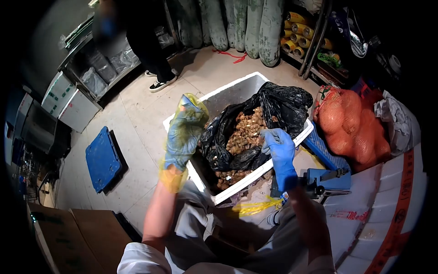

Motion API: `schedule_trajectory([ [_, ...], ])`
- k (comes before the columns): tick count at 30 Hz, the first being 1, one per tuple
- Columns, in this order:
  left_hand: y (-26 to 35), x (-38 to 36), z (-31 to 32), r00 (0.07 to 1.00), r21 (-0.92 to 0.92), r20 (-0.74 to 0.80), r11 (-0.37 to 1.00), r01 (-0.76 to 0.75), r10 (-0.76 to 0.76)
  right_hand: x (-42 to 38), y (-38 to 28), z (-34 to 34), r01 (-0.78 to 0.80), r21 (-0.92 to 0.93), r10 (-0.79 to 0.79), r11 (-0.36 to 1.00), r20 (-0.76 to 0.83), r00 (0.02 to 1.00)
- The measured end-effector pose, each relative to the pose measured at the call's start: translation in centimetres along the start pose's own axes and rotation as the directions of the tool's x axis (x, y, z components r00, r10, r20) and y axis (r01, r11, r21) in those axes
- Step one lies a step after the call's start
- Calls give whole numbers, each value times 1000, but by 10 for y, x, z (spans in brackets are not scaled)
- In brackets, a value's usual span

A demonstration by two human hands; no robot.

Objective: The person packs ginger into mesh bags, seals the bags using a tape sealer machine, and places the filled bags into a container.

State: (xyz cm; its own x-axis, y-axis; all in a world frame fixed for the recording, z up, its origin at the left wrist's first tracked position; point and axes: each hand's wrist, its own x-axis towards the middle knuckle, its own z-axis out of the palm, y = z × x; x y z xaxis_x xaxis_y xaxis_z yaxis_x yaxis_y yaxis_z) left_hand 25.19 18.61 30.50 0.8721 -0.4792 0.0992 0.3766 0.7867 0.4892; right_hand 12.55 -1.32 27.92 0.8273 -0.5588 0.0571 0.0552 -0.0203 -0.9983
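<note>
My left hand [183, 132], in a blue glove, is raised over the left side of a white foam box [242, 181]. A yellow mesh bag [196, 107] is pulled over that hand and down to the wrist, and the fingers look closed in its netting. Small brown shellfish-like pieces [244, 132] fill the box, partly inside a black plastic bag [285, 102]. Above the box's right rim is my gloved right hand [279, 148], its fingertips pinched together. Whatever they hold is too small to name.
More yellow netting [258, 208] lies on the floor before my knees. A blue tool with a handle [328, 180] sits right, near orange mesh sacks [349, 123]. To the left is a blue lid [104, 160]. Another person's legs [148, 50] and several cylinders [269, 32] stand behind.
</note>
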Motion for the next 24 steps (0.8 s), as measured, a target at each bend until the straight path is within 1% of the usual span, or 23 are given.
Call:
schedule_trajectory([
  [1, 15, 3, -8, 999, 0, -39, 1000, -23, 23, 8, -1, 1, -81, -56, 80, 995, -16, 997],
  [2, 29, 2, -15, 996, 3, -84, 999, -41, 41, 18, 5, 2, -83, -74, 83, 994, -8, 997],
  [3, 39, -2, -26, 994, 64, -69, 995, -82, 86, 31, 18, 4, -138, -172, 149, 975, 52, 987],
  [4, 47, -9, -24, 967, 66, -230, 993, -96, 108, 43, 32, 4, -187, -273, 222, 944, 104, 969],
  [5, 50, -12, -42, 980, -8, -160, 993, -119, 116, 51, 43, 5, -190, -222, 234, 956, 194, 953],
  [6, 52, -14, -63, 987, -85, -89, 986, -142, 135, 62, 61, 4, -193, -245, 244, 950, 198, 949],
  [7, 49, -20, -82, 985, -122, -110, 982, -146, 133, 74, 81, 5, -203, -346, 302, 916, 258, 918],
  [8, 44, -24, -109, 986, -120, 2, 979, -165, 167, 85, 100, 7, -203, -440, 361, 875, 311, 879],
  [9, 38, -31, -125, 984, -151, -92, 975, -165, 153, 93, 112, 13, -194, -497, 378, 846, 302, 875],
  [10, 34, -37, -137, 973, -181, -185, 969, -168, 134, 102, 126, 18, -196, -507, 388, 839, 306, 869],
  [11, 30, -42, -146, 954, -263, -277, 946, -189, 113, 113, 140, 21, 4, -668, 323, 744, 364, 874],
  [12, 29, -46, -156, 949, -267, -291, 943, -200, 119, 125, 150, 26, 209, -775, 267, 597, 437, 859],
  [13, 28, -50, -166, 933, -279, -339, 934, -223, 122, 130, 145, 42, 189, -784, 323, 591, 445, 835],
  [14, 27, -53, -175, 914, -288, -388, 926, -245, 121, 136, 147, 56, 191, -786, 334, 588, 451, 828],
  [15, 24, -56, -190, 916, -343, -383, 903, -258, 117, 140, 154, 68, 318, -761, 219, 566, 510, 831],
  [16, 23, -58, -195, 910, -341, -400, 903, -260, 111, 142, 157, 81, 434, -727, 106, 531, 566, 817],
  [18, 23, -59, -197, 907, -309, -404, 915, -259, 120, 150, 161, 113, 468, -690, 22, 553, 573, 819],
  [19, 22, -60, -200, 937, -354, -332, 907, -230, 108, 156, 167, 130, 526, -671, -23, 522, 605, 796],
  [20, 20, -59, -201, 933, -352, -344, 906, -236, 109, 159, 172, 146, 601, -633, -110, 488, 639, 762],
  [22, 16, -57, -201, 956, -356, -270, 911, -209, 114, 170, 192, 172, 765, -497, -101, 409, 809, 579],
  [23, 13, -56, -203, 961, -328, -244, 922, -206, 128, 171, 204, 184, 798, -482, -61, 363, 842, 536],
  [24, 11, -57, -203, 958, -328, -255, 921, -212, 130, 171, 218, 193, 828, -463, -19, 316, 870, 493],
])
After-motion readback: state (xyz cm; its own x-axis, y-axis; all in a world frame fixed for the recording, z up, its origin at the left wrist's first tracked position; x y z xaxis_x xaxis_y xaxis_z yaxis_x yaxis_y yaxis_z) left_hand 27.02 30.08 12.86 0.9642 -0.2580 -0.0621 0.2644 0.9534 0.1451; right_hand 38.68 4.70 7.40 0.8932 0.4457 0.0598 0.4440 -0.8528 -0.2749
